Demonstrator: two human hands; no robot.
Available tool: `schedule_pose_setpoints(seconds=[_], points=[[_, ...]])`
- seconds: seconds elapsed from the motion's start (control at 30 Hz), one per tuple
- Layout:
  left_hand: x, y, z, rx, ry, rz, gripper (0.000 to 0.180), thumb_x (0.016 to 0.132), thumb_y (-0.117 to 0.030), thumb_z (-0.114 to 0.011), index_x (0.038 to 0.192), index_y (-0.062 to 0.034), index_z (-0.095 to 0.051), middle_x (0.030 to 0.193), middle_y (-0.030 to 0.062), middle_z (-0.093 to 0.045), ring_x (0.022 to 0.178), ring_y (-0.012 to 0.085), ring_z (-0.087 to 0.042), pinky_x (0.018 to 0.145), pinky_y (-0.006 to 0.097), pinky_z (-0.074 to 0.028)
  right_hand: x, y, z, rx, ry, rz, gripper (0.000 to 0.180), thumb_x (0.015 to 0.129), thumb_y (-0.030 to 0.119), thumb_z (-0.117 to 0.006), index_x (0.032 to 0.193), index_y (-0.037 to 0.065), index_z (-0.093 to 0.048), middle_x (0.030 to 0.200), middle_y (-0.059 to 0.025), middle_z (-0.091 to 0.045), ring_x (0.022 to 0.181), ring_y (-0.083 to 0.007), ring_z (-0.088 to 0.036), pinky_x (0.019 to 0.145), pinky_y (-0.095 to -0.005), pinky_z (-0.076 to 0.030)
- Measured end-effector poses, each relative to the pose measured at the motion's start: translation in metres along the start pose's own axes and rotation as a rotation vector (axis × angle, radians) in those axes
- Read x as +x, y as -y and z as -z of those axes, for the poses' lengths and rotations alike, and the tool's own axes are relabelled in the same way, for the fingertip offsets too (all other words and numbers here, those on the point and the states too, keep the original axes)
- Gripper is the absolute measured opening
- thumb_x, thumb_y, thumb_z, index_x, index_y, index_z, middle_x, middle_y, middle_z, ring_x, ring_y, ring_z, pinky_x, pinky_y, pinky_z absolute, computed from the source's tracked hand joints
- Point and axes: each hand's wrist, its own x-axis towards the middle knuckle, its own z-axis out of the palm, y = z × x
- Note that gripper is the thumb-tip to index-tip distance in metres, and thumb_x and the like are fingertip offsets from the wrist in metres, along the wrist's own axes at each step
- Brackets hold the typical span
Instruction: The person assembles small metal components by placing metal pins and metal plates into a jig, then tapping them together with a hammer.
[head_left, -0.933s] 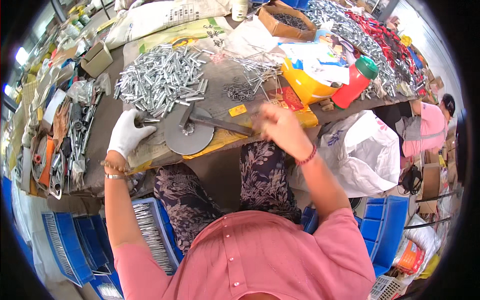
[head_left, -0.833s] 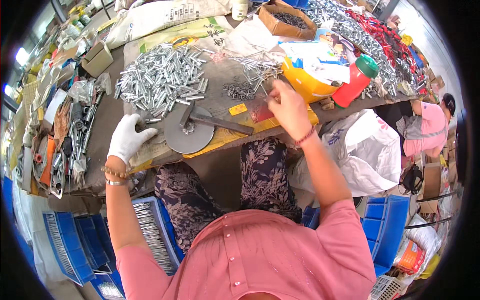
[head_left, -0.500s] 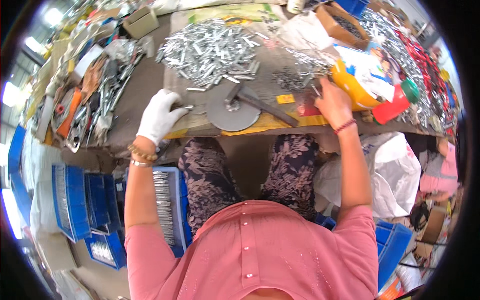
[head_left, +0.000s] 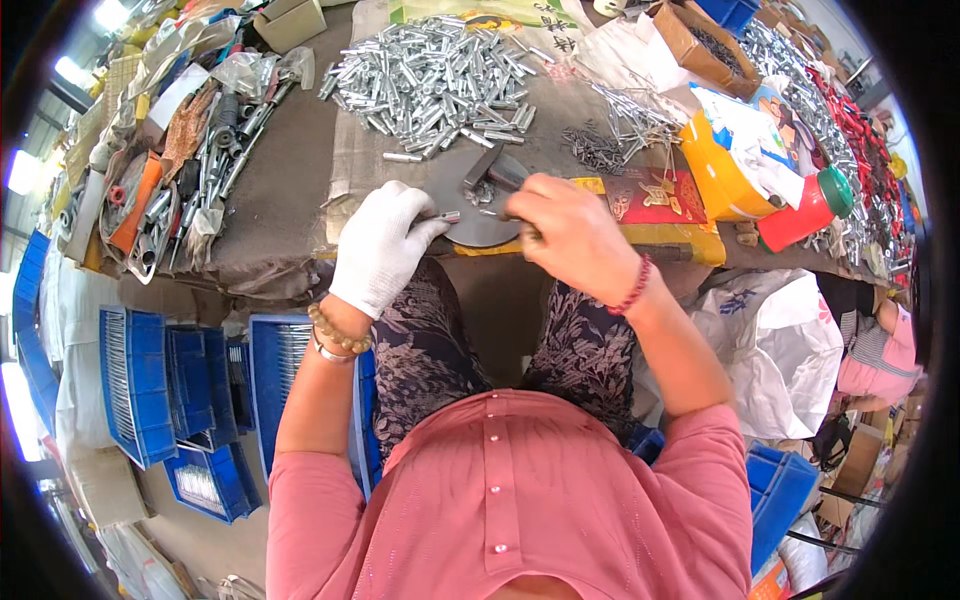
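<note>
My left hand (head_left: 385,250), in a white glove, is closed on a short silver metal tube (head_left: 449,217) at the near left rim of a round grey metal disc (head_left: 462,232). My bare right hand (head_left: 578,235) is closed and slightly blurred, to the right of the tube. A thin metal pin (head_left: 488,211) sticks out from its fingers toward the tube, the two apart. On the disc lies a hammer (head_left: 484,167), head on the left, most of its handle hidden behind my right hand. Beyond the disc is a large pile of silver tubes (head_left: 430,85).
Thin metal rods (head_left: 635,122) and small dark pins (head_left: 592,148) lie to the right. Further right are a yellow container (head_left: 715,165) and a red jar with a green lid (head_left: 800,212). Tools (head_left: 215,140) crowd the left. Blue bins (head_left: 140,385) stand below the bench.
My right hand has moved left from the thin rods to the disc with the pin. The left hand has moved right with the tube. The view has shifted slightly.
</note>
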Motion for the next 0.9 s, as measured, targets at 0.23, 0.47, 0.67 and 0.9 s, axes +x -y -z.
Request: schedule_pose_setpoints(seconds=[0.23,0.47,0.67,0.9], points=[[0.004,-0.001,-0.005,-0.017,0.053,0.016,0.017,0.087,-0.016,-0.081,0.100,-0.0058,-0.075,0.095,0.0121,-0.065,0.096,0.0326,-0.064,0.086,0.042,-0.051,0.005,-0.004,-0.007,-0.074,0.090,0.036,0.018,0.079,-0.001,-0.068,0.096,0.005,-0.067,0.095,-0.0132,-0.062,0.097,-0.0368,-0.066,0.084,-0.0478,-0.056],[-0.002,-0.005,-0.009,-0.068,-0.010,0.053,0.017,0.088,-0.023,-0.081,0.096,-0.0091,-0.075,0.096,0.0100,-0.065,0.094,0.0326,-0.064,0.083,0.043,-0.052,0.010,-0.002,-0.011,-0.139,0.079,0.111,0.017,0.077,0.000,-0.068,0.092,0.005,-0.063,0.091,-0.0110,-0.058,0.090,-0.0335,-0.065,0.078,-0.0458,-0.055],[0.001,-0.001,-0.011,-0.057,-0.069,-0.031,0.015,0.087,-0.020,-0.080,0.096,-0.0088,-0.075,0.096,0.0100,-0.065,0.094,0.0323,-0.064,0.083,0.043,-0.052,0.014,-0.004,-0.014,-0.188,0.065,0.180,0.017,0.077,0.001,-0.069,0.092,0.007,-0.063,0.091,-0.0092,-0.059,0.091,-0.0316,-0.065,0.077,-0.0444,-0.056],[-0.001,0.002,-0.009,-0.023,0.019,-0.020,0.011,0.089,-0.012,-0.075,0.098,-0.0046,-0.075,0.097,0.0126,-0.066,0.097,0.0338,-0.066,0.087,0.042,-0.052,0.013,-0.008,-0.015,-0.195,0.079,0.222,0.018,0.077,0.003,-0.070,0.093,0.007,-0.065,0.092,-0.0091,-0.060,0.090,-0.0311,-0.065,0.078,-0.0433,-0.056]])
